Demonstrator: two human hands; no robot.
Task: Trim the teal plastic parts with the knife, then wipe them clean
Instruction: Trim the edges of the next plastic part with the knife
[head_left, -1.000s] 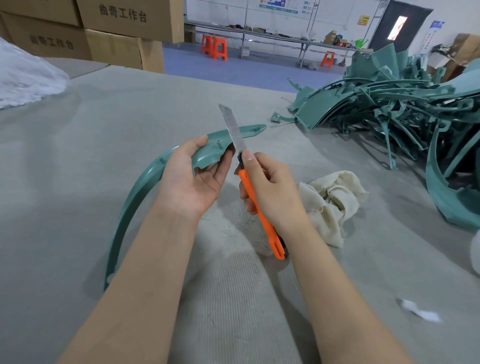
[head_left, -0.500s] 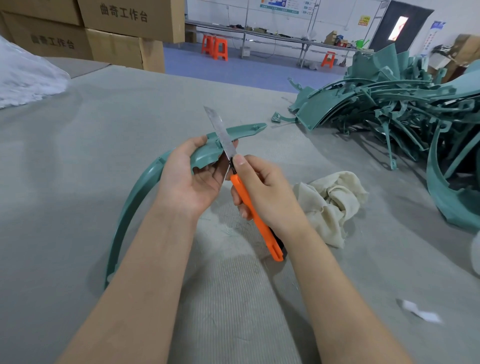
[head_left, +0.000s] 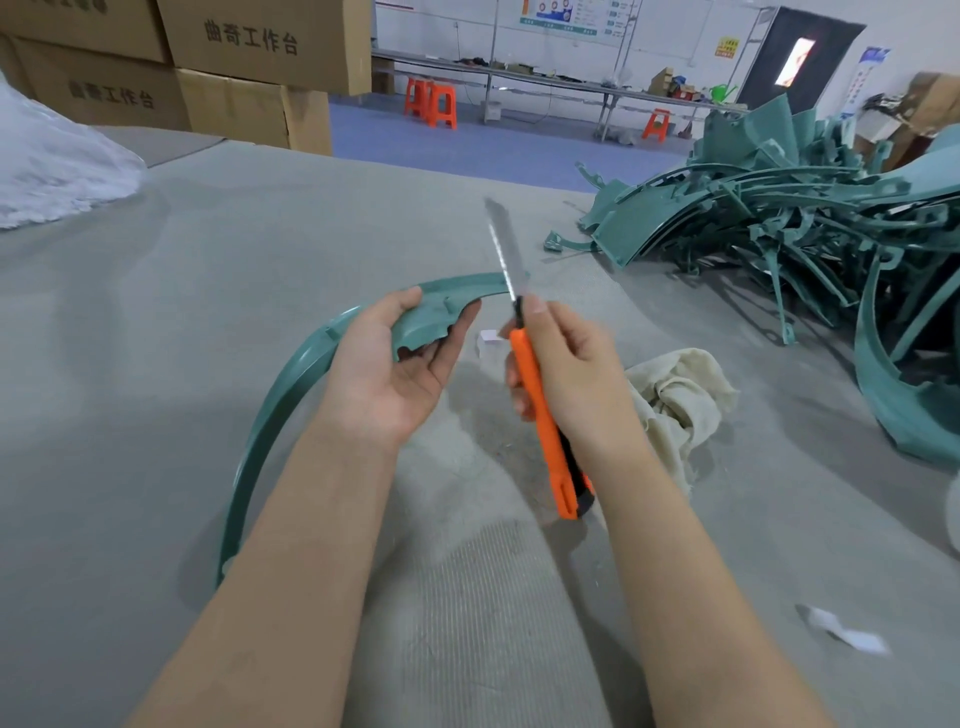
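Grey table (head_left: 208, 312): knife (head_left: 540, 410) (blurred) now further right

The grey, felt-like desk (head_left: 156, 338) carries a crumpled cream cloth (head_left: 675, 395) just right of the right hand (head_left: 566, 374). Farther right and beyond sprawls a pile of teal parts (head_left: 753, 223). A white paper scrap (head_left: 841, 631) lies right of the right forearm, and a smaller scrap (head_left: 488, 340) lies between the hands. A white heap (head_left: 52, 171) sits far left of the left hand (head_left: 384, 374).

knife blade (head_left: 502, 249): bare grey metal | knife handle (head_left: 545, 426): smooth orange plastic | teal part (head_left: 291, 374): smooth plastic, slight gloss | rag (head_left: 675, 400): cream cloth, matt | table cover (head_left: 208, 260): rough grey felt
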